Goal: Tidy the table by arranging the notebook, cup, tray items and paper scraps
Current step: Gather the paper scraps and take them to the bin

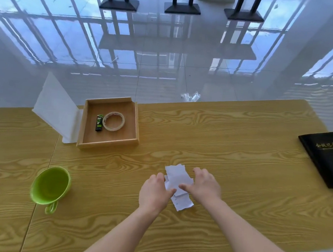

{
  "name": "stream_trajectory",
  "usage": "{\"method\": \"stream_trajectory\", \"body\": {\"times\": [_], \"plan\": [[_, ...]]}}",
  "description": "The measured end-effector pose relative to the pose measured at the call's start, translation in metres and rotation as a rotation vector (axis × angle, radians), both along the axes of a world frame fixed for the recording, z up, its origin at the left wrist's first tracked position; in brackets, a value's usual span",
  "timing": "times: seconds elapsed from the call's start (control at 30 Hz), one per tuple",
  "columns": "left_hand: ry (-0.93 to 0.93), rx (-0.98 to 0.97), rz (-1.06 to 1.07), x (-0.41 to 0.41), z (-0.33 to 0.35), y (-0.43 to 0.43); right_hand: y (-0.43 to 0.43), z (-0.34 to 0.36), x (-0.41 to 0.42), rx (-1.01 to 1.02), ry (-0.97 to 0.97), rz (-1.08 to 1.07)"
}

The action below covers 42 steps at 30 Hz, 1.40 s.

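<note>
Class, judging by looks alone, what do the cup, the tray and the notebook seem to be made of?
Cup: probably plastic; even bright green, soft sheen.
Tray: seemingly light wood, matte; pale walls, browner floor.
Notebook: black cover, perhaps leather-like; slight gloss, gold lettering.

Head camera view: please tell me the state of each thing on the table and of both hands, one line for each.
Paper scraps: gathered in one pile, between both hands.
Left hand: fingers touching the pile.
Right hand: fingers touching the pile.
Cup: tipped on its side, empty.
Tray: open, holding lighter and tape roll.
Notebook: closed, flat.
</note>
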State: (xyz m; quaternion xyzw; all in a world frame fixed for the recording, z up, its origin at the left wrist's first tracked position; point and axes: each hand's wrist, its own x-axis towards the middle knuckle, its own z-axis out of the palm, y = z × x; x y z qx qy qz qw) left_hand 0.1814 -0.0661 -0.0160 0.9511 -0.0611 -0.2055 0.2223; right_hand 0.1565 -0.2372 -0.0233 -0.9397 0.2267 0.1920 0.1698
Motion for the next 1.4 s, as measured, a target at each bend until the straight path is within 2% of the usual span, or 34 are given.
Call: {"method": "stream_trajectory", "body": {"times": [0.1,0.27,0.53,0.73,1.03,1.2,1.4], "plan": [[-0.002,0.047,-0.022,-0.003,-0.003,-0.009,-0.001,-0.01,-0.001,0.006,-0.022,-0.003],[-0.066,0.138,-0.049,-0.005,-0.014,-0.011,-0.012,-0.021,-0.002,0.128,-0.095,-0.065],[-0.064,-0.034,0.048,-0.01,-0.022,-0.022,-0.024,-0.027,-0.006,0.188,-0.143,-0.038],[-0.117,0.065,-0.089,-0.009,-0.032,-0.03,-0.026,-0.031,-0.013,0.21,-0.237,-0.094],[-0.103,-0.115,0.188,-0.019,-0.034,-0.035,-0.042,-0.029,-0.02,0.353,-0.352,-0.199],[-0.04,-0.308,0.379,-0.018,-0.019,-0.035,-0.052,-0.022,-0.022,0.394,-0.443,-0.22],[-0.025,-0.407,0.419,-0.016,-0.002,-0.034,-0.06,-0.01,-0.019,0.423,-0.458,-0.222]]}}
